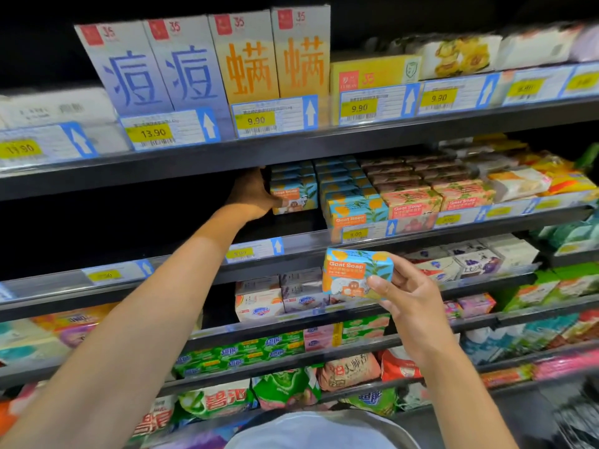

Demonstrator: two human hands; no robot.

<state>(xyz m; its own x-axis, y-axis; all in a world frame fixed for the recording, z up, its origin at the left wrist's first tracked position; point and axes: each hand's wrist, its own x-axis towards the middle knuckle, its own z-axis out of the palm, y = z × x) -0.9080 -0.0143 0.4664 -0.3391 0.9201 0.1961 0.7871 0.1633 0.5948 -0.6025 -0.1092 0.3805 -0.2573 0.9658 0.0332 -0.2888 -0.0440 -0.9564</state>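
Facing-up on a soap shelf (pixel 301 243). The left hand (pixel 251 196) reaches deep into the bay and grips the left end of one blue Goat Soap box (pixel 296 197), which sits back from the shelf lip, probably to draw it level with the neighbouring row. The right hand (pixel 408 296) pinches a matching box (pixel 353 270) between thumb and fingers, in the air just below the price tag (pixel 355 234), label outward, seemingly ready to fill the gap. Count: two hands, one box in each; two blue and two pink columns (pixel 411 205) on this shelf; above, four tall upright cartons (pixel 207 66), two blue-lettered, two orange-lettered.
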